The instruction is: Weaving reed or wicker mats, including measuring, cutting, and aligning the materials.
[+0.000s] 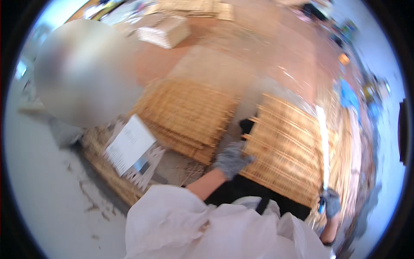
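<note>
A woven reed panel lies on a dark surface in front of me. My gloved left hand is at its left edge, fingers loosely extended and apart. At the panel's right corner my gloved right hand grips a blue tool, which looks like a tape measure. A long white strip runs from it along the panel's right edge. Left of the panel is a stack of woven mats.
Printed sheets lie on cut board at the left, beside reed bundles. Long loose reeds line the right. A white bundle, more mats and blue plastic are farther off. A blurred round patch hides the upper left.
</note>
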